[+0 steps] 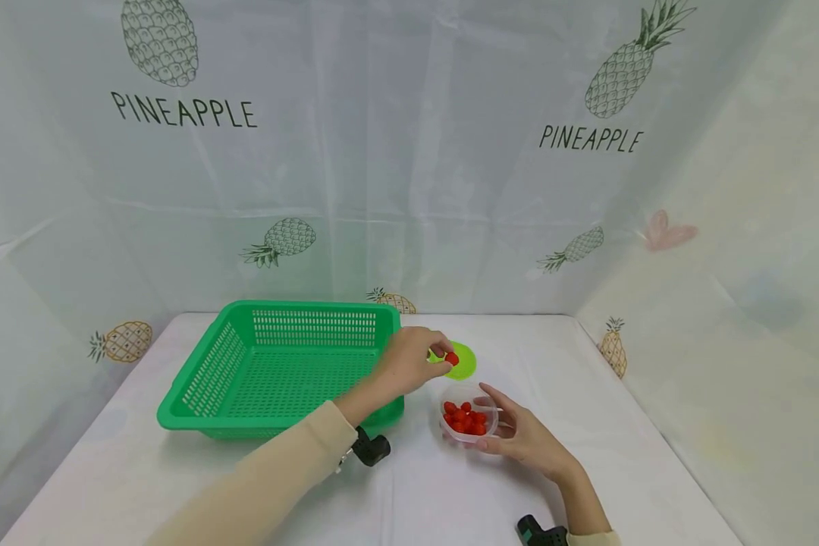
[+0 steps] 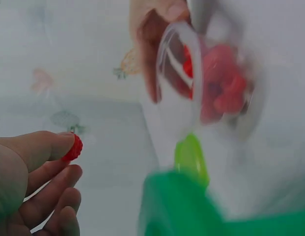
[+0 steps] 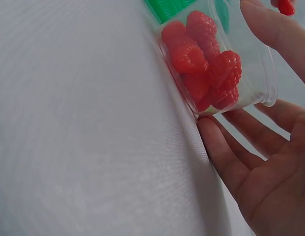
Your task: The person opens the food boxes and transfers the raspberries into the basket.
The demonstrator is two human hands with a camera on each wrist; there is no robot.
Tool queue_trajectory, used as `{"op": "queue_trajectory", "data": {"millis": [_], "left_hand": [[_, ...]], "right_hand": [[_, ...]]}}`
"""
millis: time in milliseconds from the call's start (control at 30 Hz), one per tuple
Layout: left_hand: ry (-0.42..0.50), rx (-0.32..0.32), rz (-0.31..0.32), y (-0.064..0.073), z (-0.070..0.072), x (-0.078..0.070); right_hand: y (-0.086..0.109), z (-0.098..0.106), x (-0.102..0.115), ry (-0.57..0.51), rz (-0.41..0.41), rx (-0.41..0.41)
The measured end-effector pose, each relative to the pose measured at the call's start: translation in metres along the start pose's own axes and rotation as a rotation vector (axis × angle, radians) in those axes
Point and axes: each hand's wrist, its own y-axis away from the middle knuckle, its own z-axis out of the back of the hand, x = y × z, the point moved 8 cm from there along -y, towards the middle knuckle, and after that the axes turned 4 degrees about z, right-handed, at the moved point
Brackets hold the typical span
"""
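Observation:
Between thumb and fingertips, my left hand (image 1: 409, 361) pinches a single raspberry (image 2: 73, 148). It is raised beside the right end of the green basket (image 1: 314, 306), and in the head view the berry overlaps the lime-green lid (image 1: 465, 365). My right hand (image 1: 531, 441) holds a clear plastic tub (image 1: 459, 394) from its right side, thumb and fingers spread around the wall. Several raspberries (image 3: 201, 64) lie in the lower part of the tub, which stands on the white tabletop. The right wrist view shows the fingertips low against the tub's side.
The large slatted basket takes up the left half of the table (image 1: 587, 379). Behind it, a pale curtain (image 1: 409, 152) printed with pineapples hangs along the table's back edge and continues down both sides. A black wrist camera (image 1: 371, 447) sits under the left wrist.

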Motion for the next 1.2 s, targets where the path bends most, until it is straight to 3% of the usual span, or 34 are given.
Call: {"op": "queue_trajectory", "data": {"millis": [367, 567, 833, 1200], "left_hand": [[0.075, -0.038, 0.059, -0.013, 0.078, 0.040], [0.047, -0.036, 0.081, -0.021, 0.105, 0.061], [0.017, 0.001, 0.137, -0.028, 0.109, 0.096], [-0.037, 0.071, 0.186, -0.034, 0.090, 0.141]], "right_hand": [[0.001, 0.000, -0.001, -0.024, 0.014, 0.006], [0.000, 0.001, 0.003, -0.027, 0.009, 0.004], [0.002, -0.001, 0.003, -0.024, 0.014, 0.012], [0.002, -0.001, -0.001, -0.039, -0.030, -0.004]]}}
